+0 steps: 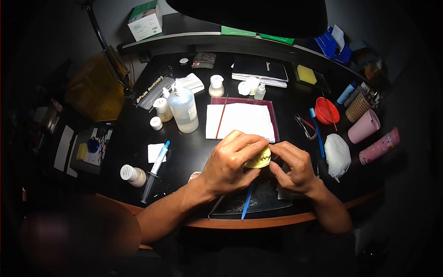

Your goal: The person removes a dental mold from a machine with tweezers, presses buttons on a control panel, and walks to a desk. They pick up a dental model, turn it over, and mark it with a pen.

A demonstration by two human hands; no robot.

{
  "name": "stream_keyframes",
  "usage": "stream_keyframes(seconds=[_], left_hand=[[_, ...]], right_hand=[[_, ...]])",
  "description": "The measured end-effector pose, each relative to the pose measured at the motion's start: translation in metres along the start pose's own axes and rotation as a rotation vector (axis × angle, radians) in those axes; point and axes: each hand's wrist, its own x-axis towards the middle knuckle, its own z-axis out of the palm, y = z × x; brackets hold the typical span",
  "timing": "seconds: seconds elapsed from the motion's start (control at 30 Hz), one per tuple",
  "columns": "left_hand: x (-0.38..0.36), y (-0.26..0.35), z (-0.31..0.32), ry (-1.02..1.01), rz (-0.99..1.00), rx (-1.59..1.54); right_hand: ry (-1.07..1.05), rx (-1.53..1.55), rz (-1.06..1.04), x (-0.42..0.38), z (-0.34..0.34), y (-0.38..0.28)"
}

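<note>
A yellow dental cast (260,159) with a row of tooth shapes is held up over the front of the desk. My left hand (233,159) wraps round it from the left, fingers over the top and thumb below, hiding much of it. From the right, my right hand (295,166) pinches at the cast's edge with bent fingers and thumb; whether a small item sits between those fingertips is hidden. Below the hands lies a blue-handled tool (248,201) on a dark scratched board (226,206). A pinkish object (194,175) shows partly behind my left wrist.
White tissue (244,121) with a red-handled brush (222,117) lies behind the hands. To the left stand a clear pump bottle (184,113), several jars and a blue-tipped syringe (156,171). A red bowl (326,111), blue toothbrush (317,134) and plastic-wrapped white lump (337,156) are right.
</note>
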Motion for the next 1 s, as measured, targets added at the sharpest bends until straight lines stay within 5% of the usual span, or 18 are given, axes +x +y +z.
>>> stream_keyframes(seconds=[0.6, 0.83, 1.0], left_hand=[[-0.002, -0.007, -0.001, 0.029, 0.007, 0.075], [-0.004, -0.011, 0.003, 0.021, 0.026, 0.115], [-0.006, -0.014, 0.006, 0.019, 0.029, 0.104]], right_hand=[[0.044, -0.058, 0.102, 0.014, -0.010, 0.001], [0.342, -0.433, -0.083, 0.167, -0.054, 0.033], [0.212, -0.675, 0.032, 0.297, -0.065, 0.107]])
